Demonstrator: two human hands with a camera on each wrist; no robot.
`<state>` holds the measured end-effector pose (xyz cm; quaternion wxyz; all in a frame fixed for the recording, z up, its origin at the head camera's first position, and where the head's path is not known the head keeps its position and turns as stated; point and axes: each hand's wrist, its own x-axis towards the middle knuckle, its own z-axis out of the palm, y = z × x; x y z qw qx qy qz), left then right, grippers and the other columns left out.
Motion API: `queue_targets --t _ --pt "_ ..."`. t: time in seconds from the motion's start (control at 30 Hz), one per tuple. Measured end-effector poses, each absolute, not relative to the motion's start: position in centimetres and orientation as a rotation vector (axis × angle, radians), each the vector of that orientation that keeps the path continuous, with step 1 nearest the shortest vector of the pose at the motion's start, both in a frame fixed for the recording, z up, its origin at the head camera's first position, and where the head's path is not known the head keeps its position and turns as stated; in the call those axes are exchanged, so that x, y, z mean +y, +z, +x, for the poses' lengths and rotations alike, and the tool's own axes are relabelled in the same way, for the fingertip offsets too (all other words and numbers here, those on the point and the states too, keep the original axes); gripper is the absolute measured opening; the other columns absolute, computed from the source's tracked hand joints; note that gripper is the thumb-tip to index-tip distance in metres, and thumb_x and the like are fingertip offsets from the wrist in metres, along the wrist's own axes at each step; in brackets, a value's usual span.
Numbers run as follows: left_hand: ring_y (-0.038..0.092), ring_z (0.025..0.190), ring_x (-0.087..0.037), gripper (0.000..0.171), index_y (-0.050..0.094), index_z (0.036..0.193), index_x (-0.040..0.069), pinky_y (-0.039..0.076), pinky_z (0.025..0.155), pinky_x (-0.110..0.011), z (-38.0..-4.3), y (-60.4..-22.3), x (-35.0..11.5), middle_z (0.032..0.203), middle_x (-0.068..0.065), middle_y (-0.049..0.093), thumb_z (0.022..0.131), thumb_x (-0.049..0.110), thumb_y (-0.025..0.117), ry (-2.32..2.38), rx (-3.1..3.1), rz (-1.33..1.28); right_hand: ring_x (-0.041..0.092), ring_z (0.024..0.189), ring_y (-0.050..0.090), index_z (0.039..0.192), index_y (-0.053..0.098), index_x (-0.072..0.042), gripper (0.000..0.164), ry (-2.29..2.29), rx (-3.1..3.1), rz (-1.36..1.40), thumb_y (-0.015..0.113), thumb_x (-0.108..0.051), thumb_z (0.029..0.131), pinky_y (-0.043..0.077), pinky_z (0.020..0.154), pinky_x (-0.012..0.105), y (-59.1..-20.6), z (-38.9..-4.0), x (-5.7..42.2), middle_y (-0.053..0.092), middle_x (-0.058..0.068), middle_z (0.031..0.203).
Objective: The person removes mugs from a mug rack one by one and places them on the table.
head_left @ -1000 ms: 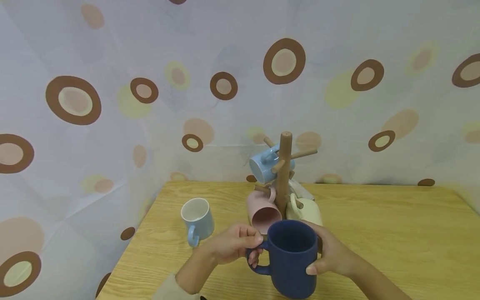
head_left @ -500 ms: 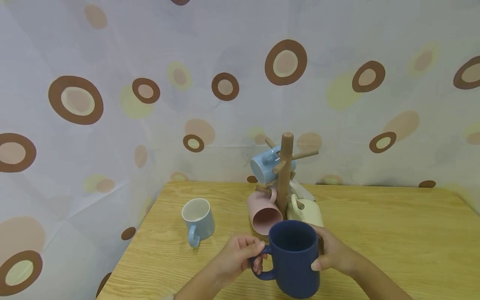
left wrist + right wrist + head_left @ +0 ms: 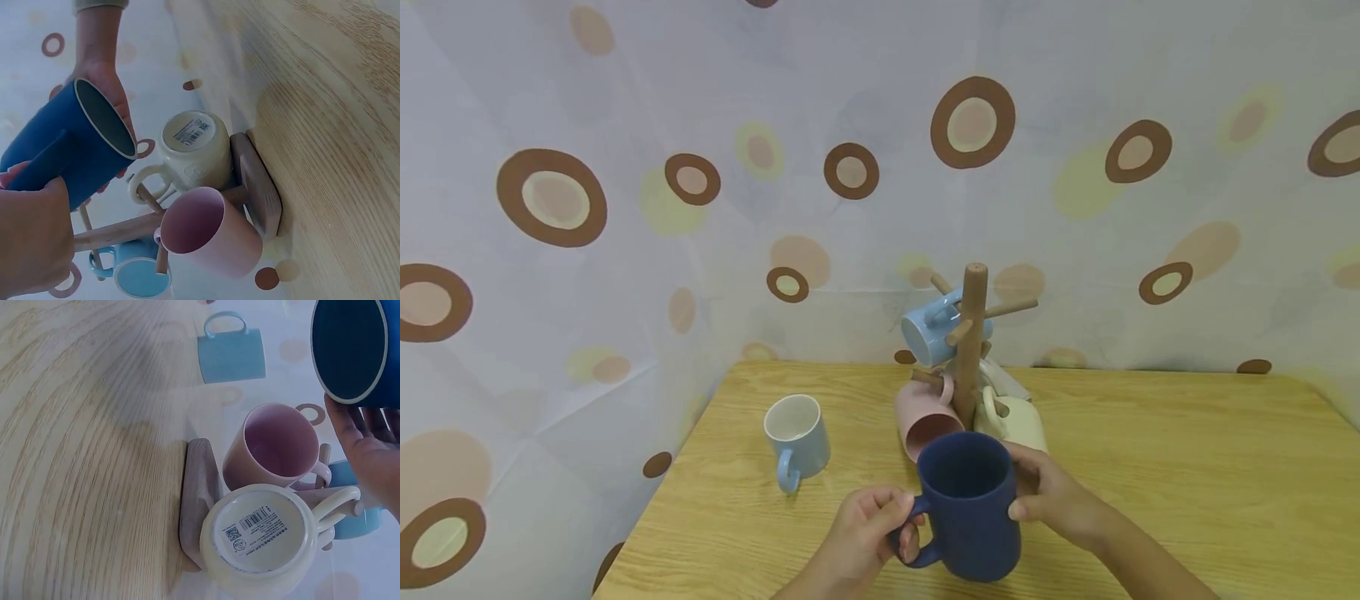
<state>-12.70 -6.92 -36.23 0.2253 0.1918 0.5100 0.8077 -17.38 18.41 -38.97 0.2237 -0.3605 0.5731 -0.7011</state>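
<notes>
My left hand [image 3: 867, 533] pinches the handle of a dark blue mug [image 3: 973, 537], thumb on top. My right hand [image 3: 1060, 504] grips the opposite side of its body, thumb on the front. Held upright above the table, the mug shows its pale-ringed base in the right wrist view. Just beyond it stands a wooden mug tree [image 3: 972, 350]. On its pegs hang a light blue mug [image 3: 928, 333] higher up, a pink mug [image 3: 212, 231] and a cream mug [image 3: 262, 540] low down. A whitish mug [image 3: 1002, 382] is mostly hidden behind the post.
Another light blue mug [image 3: 801, 446] stands upright on the wooden table [image 3: 1180, 467] at the left, its handle toward me. Bare upper pegs, one a peg [image 3: 1013, 307] on the right, stick out from the tree. A patterned cloth [image 3: 880, 125] hangs behind the table.
Both hands, still holding the dark blue mug, have shifted it slightly left and up in the head view over the last half second. The other mugs and the tree have stayed put.
</notes>
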Motion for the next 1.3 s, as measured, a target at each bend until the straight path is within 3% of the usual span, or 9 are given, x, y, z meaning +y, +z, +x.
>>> queue_targets --t 0.27,0.37,0.53,0.67,0.93,1.1,1.23,1.3 --pt "0.047 0.056 0.002 0.022 0.06 0.076 0.018 0.041 0.058 -0.011 -12.5 -36.7 -7.6 0.063 0.013 0.054 0.093 0.014 0.047 2.316 1.435 0.556 0.005 0.105 0.056 0.123 0.05 -0.02 0.034 -1.994 1.748 -0.895 0.051 -0.008 0.09 0.047 0.087 0.022 -38.0 -16.6 17.8 0.058 -0.009 0.117" --pt "0.047 0.056 0.002 0.024 0.06 0.074 0.019 0.041 0.057 -0.012 -12.5 -36.8 -7.9 0.061 0.013 0.052 0.094 0.014 0.046 2.325 1.496 0.49 0.005 0.099 0.059 0.117 0.054 -0.018 0.031 -1.999 1.865 -0.85 0.051 -0.004 0.09 0.049 0.084 0.022 -37.6 -16.7 17.8 0.061 -0.01 0.111" --pt "0.047 0.057 0.0 0.027 0.059 0.073 0.02 0.041 0.059 -0.013 -12.7 -37.0 -8.7 0.061 0.013 0.051 0.094 0.013 0.043 2.343 1.621 0.398 0.007 0.085 0.064 0.104 0.06 -0.012 0.016 -2.101 2.098 -0.504 0.055 -0.009 0.088 0.053 0.076 0.024 -36.2 -17.3 18.2 0.065 -0.011 0.095" --pt "0.047 0.057 0.001 0.029 0.06 0.073 0.021 0.041 0.059 -0.013 -13.0 -37.5 -9.4 0.061 0.014 0.05 0.094 0.012 0.042 2.386 1.707 0.374 0.007 0.079 0.062 0.098 0.058 -0.015 0.011 -2.205 2.17 -0.143 0.058 -0.019 0.088 0.052 0.074 0.022 -34.4 -18.0 19.2 0.064 -0.012 0.088" --pt "0.047 0.057 0.002 0.026 0.056 0.07 0.02 0.042 0.058 -0.012 -13.6 -38.3 -10.1 0.067 0.013 0.054 0.093 0.013 0.046 2.484 1.886 0.2 0.001 0.08 0.057 0.097 0.055 -0.021 0.011 -2.22 2.384 -0.009 0.06 -0.023 0.087 0.05 0.071 0.017 -32.8 -19.3 20.7 0.058 -0.017 0.088" --pt "0.048 0.056 0.001 0.025 0.055 0.069 0.018 0.043 0.058 -0.012 -14.2 -38.5 -10.5 0.064 0.012 0.053 0.093 0.014 0.047 2.54 1.932 0.075 -0.005 0.08 0.052 0.108 0.054 -0.015 0.023 -2.028 2.799 0.033 0.057 -0.026 0.088 0.047 0.066 0.012 -32.3 -20.1 20.6 0.053 -0.022 0.091" --pt "0.048 0.057 -0.001 0.023 0.054 0.07 0.015 0.043 0.059 -0.014 -14.5 -38.6 -10.5 0.061 0.01 0.053 0.093 0.017 0.049 2.536 1.984 -0.018 0.001 0.087 0.05 0.124 0.048 -0.004 0.043 -1.807 3.145 -0.059 0.056 -0.027 0.088 0.042 0.067 0.01 -31.4 -21.0 20.5 0.055 -0.006 0.108" --pt "0.049 0.057 -0.002 0.023 0.053 0.07 0.014 0.044 0.06 -0.015 -14.8 -38.6 -10.4 0.061 0.01 0.054 0.092 0.018 0.05 2.52 2.019 -0.07 0.011 0.093 0.051 0.128 0.045 -0.002 0.048 -1.73 3.271 -0.172 0.056 -0.025 0.088 0.043 0.072 0.017 -30.9 -21.6 20.4 0.054 0.007 0.117"
